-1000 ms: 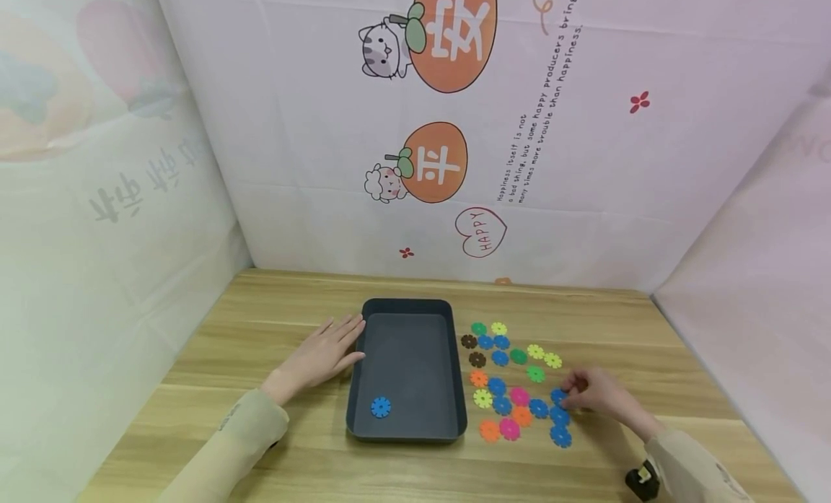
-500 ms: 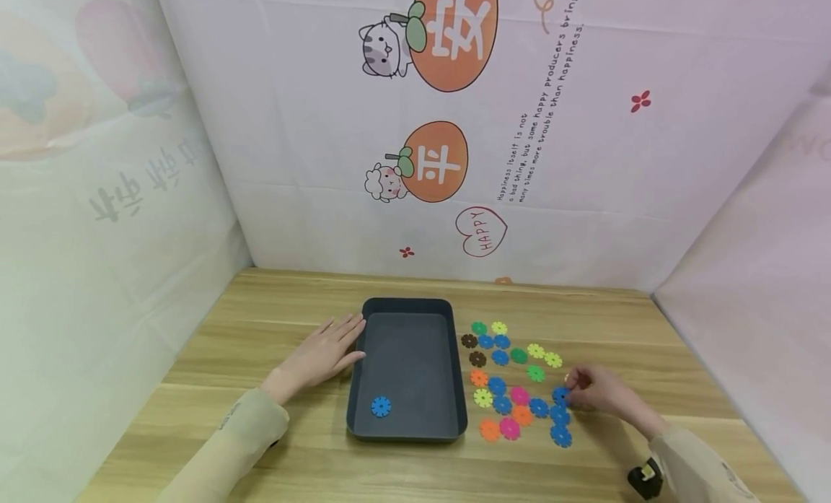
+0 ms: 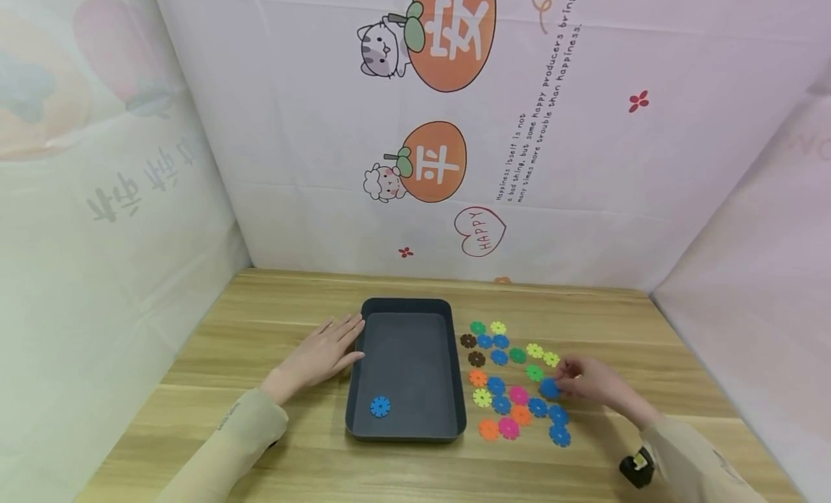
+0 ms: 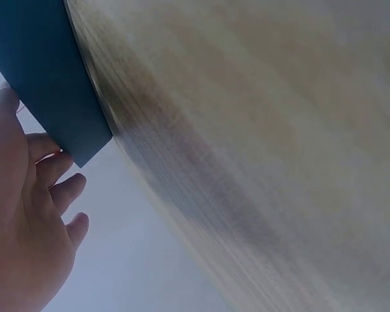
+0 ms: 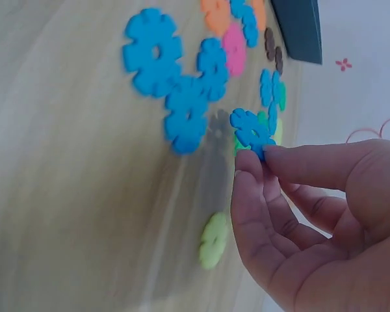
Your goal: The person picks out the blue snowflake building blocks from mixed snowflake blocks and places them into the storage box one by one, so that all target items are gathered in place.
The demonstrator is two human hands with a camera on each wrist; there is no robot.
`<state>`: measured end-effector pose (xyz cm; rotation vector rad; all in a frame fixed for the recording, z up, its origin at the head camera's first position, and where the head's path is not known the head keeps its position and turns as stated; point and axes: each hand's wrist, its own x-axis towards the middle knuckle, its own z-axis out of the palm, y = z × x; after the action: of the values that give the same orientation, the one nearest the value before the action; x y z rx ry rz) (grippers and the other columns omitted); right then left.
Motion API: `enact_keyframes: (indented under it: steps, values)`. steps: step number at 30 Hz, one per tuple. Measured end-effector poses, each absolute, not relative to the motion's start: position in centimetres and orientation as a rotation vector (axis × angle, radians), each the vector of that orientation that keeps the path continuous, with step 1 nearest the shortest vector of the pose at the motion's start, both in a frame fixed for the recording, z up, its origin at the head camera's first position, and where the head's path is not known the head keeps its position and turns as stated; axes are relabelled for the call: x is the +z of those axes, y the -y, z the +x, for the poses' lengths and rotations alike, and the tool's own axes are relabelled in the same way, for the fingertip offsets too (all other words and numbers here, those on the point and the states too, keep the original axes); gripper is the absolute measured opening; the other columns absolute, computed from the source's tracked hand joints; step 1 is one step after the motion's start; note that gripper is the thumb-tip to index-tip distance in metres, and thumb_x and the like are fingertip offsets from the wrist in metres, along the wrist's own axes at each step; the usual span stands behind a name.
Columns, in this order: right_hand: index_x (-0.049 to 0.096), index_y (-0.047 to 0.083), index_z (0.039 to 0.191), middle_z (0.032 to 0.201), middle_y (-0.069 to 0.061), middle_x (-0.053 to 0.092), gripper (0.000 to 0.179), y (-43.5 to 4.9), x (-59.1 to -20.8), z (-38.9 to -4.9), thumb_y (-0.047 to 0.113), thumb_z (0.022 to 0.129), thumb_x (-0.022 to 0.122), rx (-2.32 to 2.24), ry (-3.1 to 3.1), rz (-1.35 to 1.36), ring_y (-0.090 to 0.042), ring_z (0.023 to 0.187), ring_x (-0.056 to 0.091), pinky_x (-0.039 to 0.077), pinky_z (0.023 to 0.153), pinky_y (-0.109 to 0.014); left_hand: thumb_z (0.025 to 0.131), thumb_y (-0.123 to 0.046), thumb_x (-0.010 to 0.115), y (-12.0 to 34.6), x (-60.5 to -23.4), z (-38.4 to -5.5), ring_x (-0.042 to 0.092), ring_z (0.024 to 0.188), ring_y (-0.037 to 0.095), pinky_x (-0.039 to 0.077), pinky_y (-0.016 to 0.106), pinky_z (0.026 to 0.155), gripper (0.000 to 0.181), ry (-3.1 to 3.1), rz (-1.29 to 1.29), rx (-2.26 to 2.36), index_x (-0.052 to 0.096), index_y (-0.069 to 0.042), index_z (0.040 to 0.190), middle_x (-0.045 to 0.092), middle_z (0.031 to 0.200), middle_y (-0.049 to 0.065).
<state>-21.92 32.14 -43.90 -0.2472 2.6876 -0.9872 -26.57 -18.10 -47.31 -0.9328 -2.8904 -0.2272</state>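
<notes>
My right hand (image 3: 594,380) pinches a blue snowflake disc (image 5: 250,130) between thumb and index finger. In the right wrist view the disc is raised off the table, its shadow falling on the wood. My left hand (image 3: 318,357) lies with fingers extended against the left side of a dark grey tray (image 3: 409,359); the left wrist view shows those fingertips at the tray's wall (image 4: 45,78). One blue disc (image 3: 380,407) rests inside the tray, near its front left corner. Below my right hand, a yellow-green disc (image 5: 213,240) sits on the table.
Right of the tray, loose discs in several colours are spread over the wooden table (image 3: 292,431), among them pink (image 3: 509,428), orange (image 3: 489,430), brown (image 3: 477,359) and green (image 3: 517,356) ones. Printed white cloth (image 3: 311,164) encloses the table at the back and sides.
My right hand has picked up a blue disc from the top of the right-hand blue group and shifted it slightly left. My left hand and the tray have stayed put.
</notes>
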Motion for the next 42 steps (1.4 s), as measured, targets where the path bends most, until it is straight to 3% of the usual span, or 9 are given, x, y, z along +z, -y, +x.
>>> enact_keyframes:
  steps: [6,16,25,31,35,39,42]
  values:
    - [0.064,0.0,0.1,0.086,-0.008,0.063,0.015,-30.1,-42.8,-23.1,0.015,0.096,0.064,-1.016,-2.641,-0.268,-0.018,0.073,0.057,0.049,0.058,-0.027,0.104,-0.046,0.045,18.0,-47.3,-26.6,0.032,0.15,0.033,0.026,0.055,0.123,0.066,2.905,-0.93,-0.238,0.032,-0.005,0.155,0.031,0.163,0.013]
    - [0.062,-0.005,0.1,0.089,-0.012,0.063,0.013,-25.8,-40.8,-25.5,0.007,0.095,0.062,-1.108,-2.575,-0.4,-0.018,0.076,0.06,0.057,0.066,-0.031,0.104,-0.047,0.044,18.1,-47.4,-26.6,0.032,0.15,0.032,0.026,0.055,0.123,0.067,2.904,-0.931,-0.23,0.033,-0.006,0.155,0.03,0.163,0.013]
    - [0.065,0.004,0.098,0.091,-0.008,0.068,0.01,-21.9,-40.1,-26.9,0.013,0.095,0.065,-1.066,-2.608,-0.458,-0.019,0.079,0.068,0.061,0.074,-0.04,0.104,-0.047,0.043,18.1,-47.3,-26.5,0.032,0.15,0.033,0.025,0.055,0.124,0.067,2.913,-0.924,-0.209,0.032,-0.006,0.155,0.03,0.163,0.013]
    - [0.065,0.004,0.095,0.088,-0.01,0.069,0.006,-18.9,-40.1,-27.3,0.01,0.095,0.065,-1.07,-2.598,-0.531,-0.029,0.078,0.069,0.061,0.076,-0.045,0.104,-0.047,0.043,18.1,-47.2,-26.4,0.033,0.15,0.034,0.025,0.055,0.123,0.067,2.911,-0.925,-0.209,0.032,-0.005,0.155,0.03,0.163,0.014]
    - [0.065,0.005,0.093,0.087,-0.009,0.07,0.005,-17.0,-40.1,-27.3,0.009,0.094,0.065,-1.069,-2.598,-0.611,-0.03,0.079,0.072,0.061,0.073,-0.043,0.104,-0.046,0.045,18.1,-47.1,-26.4,0.034,0.149,0.035,0.026,0.056,0.122,0.066,2.903,-0.92,-0.204,0.034,-0.004,0.154,0.032,0.162,0.015]
    - [0.065,0.002,0.091,0.083,-0.008,0.069,0.004,-15.2,-40.5,-27.3,0.005,0.094,0.064,-1.104,-2.545,-0.737,-0.022,0.074,0.072,0.062,0.069,-0.036,0.104,-0.045,0.046,18.0,-47.1,-26.4,0.034,0.149,0.035,0.026,0.056,0.123,0.066,2.899,-0.921,-0.186,0.034,-0.004,0.154,0.033,0.161,0.015]
    - [0.065,0.0,0.092,0.084,-0.012,0.07,0.004,-14.0,-41.0,-27.4,0.002,0.094,0.063,-1.105,-2.505,-0.733,-0.025,0.076,0.072,0.063,0.071,-0.036,0.104,-0.045,0.046,18.0,-47.2,-26.4,0.034,0.149,0.034,0.026,0.056,0.123,0.066,2.897,-0.924,-0.173,0.034,-0.004,0.154,0.033,0.161,0.014]
